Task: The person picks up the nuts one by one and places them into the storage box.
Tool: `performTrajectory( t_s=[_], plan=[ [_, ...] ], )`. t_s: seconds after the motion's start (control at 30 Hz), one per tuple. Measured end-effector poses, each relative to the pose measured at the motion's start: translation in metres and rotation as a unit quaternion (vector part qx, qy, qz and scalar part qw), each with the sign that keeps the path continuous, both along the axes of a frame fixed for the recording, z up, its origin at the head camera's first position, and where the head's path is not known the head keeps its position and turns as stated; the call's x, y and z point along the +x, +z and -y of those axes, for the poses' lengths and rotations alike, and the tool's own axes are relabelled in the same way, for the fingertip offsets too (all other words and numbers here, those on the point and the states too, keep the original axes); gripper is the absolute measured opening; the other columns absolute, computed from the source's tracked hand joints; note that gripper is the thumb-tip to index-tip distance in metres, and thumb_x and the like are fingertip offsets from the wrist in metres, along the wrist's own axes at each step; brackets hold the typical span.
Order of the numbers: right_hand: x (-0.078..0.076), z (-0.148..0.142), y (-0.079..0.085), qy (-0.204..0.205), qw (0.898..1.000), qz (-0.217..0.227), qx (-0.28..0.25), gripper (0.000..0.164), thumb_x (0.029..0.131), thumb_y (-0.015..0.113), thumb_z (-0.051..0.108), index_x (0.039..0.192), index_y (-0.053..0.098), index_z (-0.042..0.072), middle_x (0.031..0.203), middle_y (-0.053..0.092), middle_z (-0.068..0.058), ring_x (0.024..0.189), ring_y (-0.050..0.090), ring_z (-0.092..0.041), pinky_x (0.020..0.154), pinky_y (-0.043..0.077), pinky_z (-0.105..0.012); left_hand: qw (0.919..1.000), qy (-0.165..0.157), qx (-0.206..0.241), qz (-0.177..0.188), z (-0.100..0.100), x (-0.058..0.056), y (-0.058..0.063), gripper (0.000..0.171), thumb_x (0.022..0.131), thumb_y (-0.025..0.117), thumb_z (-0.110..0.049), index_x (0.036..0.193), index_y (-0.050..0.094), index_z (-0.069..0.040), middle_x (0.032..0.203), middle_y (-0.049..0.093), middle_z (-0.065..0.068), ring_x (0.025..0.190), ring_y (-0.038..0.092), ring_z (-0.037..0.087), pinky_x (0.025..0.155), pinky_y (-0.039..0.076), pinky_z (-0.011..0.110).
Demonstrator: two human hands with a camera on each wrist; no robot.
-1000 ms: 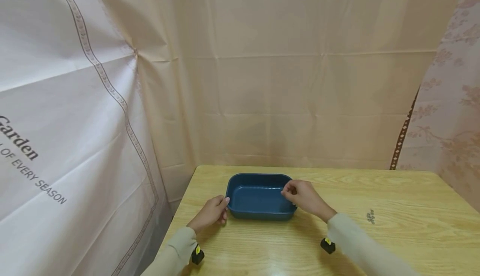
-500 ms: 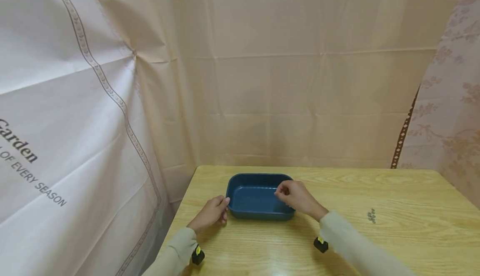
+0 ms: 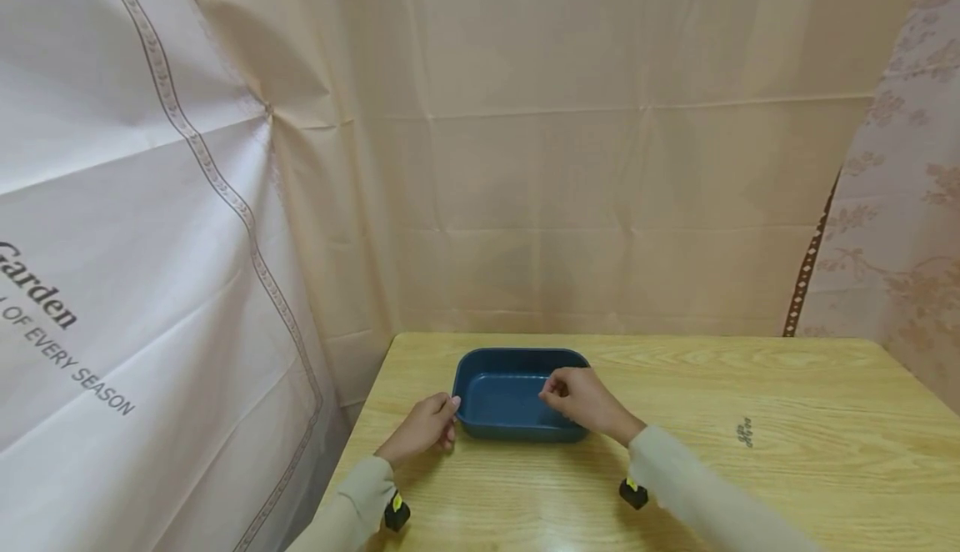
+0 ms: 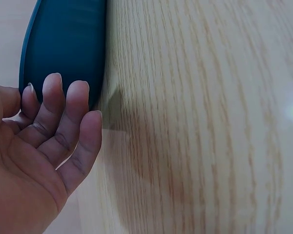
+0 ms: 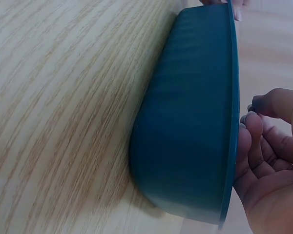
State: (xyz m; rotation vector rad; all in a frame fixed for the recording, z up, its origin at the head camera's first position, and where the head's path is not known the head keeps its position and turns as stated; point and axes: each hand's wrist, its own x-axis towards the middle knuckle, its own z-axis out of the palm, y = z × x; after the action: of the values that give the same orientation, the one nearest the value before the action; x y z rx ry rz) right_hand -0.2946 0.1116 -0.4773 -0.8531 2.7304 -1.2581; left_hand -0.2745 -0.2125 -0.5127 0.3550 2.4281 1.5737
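Observation:
A dark blue rectangular dish [image 3: 498, 402] sits on the wooden table. At its left end my left hand [image 3: 423, 429] pinches the rim, thumb on top; in the left wrist view the fingers [image 4: 56, 109] curl up against the outer wall. My right hand [image 3: 585, 398] reaches over the dish's right part, thumb and forefinger pinched together. In the right wrist view a tiny greyish piece [image 5: 250, 107] shows at the thumb tip, too small to tell its kind. Several small dark grey metal pieces [image 3: 744, 433] lie in a cluster to the right on the table.
The pale wood table [image 3: 817, 460] extends to the right of the dish. A beige cloth [image 3: 525, 202] hangs behind it, with a white printed cloth [image 3: 187, 327] close on the left. Each wrist carries a small black camera [image 3: 633, 494].
My right hand has moved left, further in over the dish, its fingers still pinched. The left hand stays at the rim, and the dish has not moved.

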Motion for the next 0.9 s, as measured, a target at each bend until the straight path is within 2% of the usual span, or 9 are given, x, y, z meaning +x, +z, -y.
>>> performTrajectory(
  t_s=[0.23,0.9],
  plan=[
    [0.0007,0.0044,-0.0023,0.007,1.0,-0.022,0.016,0.012,0.101,0.069,0.016,0.093,0.072,0.008,0.077,0.065,0.005,0.06,0.057,-0.008,0.056,0.051,-0.027,1.0,0.001,0.0,0.003,0.0001,0.0006,0.0,0.046,0.113,0.041,-0.037,0.1,0.056,0.004,0.076,0.061,0.009,0.063,0.061,0.018,0.059,0.055,0.032],
    [0.0008,0.0069,-0.0065,0.039,0.998,-0.029,0.045,0.009,0.1,0.07,0.014,0.092,0.075,0.01,0.081,0.068,0.007,0.066,0.058,-0.004,0.06,0.051,-0.025,1.0,0.005,-0.002,0.008,-0.0017,-0.0007,0.0017,0.043,0.114,0.039,-0.035,0.1,0.056,0.003,0.075,0.061,0.007,0.062,0.061,0.016,0.059,0.055,0.031]
  ],
)
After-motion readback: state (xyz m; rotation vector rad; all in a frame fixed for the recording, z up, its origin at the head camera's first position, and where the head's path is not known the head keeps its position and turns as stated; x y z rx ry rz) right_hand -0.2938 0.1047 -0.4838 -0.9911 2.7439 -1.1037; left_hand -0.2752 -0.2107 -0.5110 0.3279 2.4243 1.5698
